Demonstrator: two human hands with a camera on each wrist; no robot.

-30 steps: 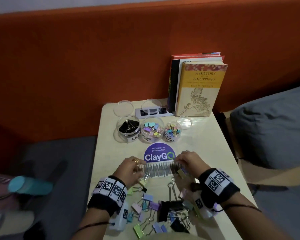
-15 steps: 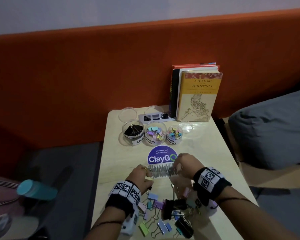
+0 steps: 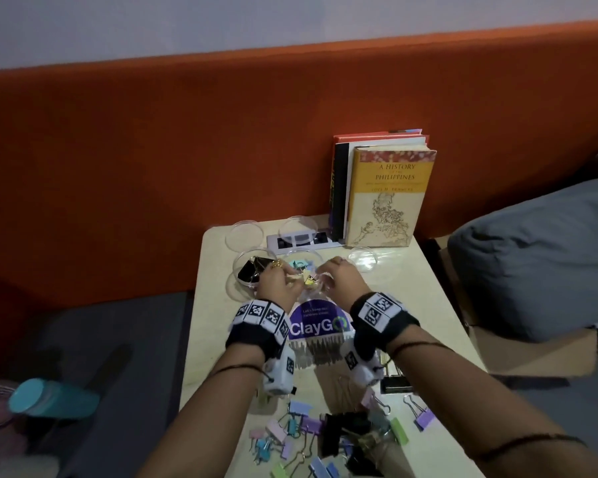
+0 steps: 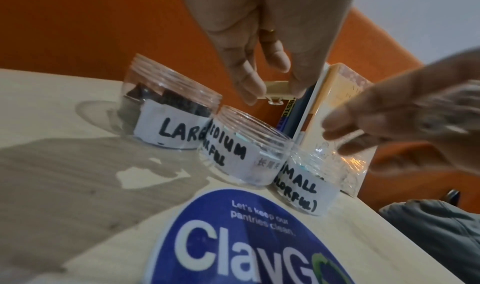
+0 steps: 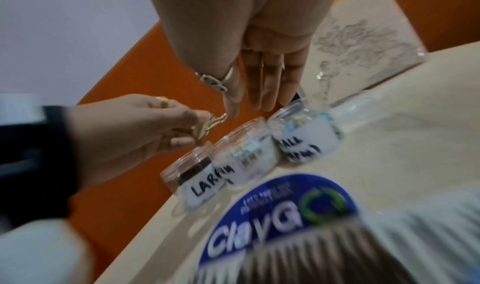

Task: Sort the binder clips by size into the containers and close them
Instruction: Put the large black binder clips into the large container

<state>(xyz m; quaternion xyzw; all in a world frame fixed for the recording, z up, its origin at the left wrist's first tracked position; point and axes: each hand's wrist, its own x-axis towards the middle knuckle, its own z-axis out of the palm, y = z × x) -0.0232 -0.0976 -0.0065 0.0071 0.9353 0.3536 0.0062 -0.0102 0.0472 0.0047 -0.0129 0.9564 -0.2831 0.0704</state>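
Three open clear jars stand in a row: "LARGE" with black clips, "MEDIUM COLORFUL" and "SMALL COLORFUL". My left hand pinches a pale yellow binder clip between thumb and finger just above the medium jar. In the head view that clip shows between both hands. My right hand hovers over the small jar with straight fingers pointing down, and I see nothing held in it. A pile of mixed binder clips lies at the table's near edge.
Three clear lids lie behind and beside the jars. Upright books and a white socket strip stand at the back. A purple ClayGo sticker lies mid-table. A teal bottle lies left, a grey cushion right.
Both hands have moved from the clips near the sticker forward to the jars. The left hand carried the yellow clip along.
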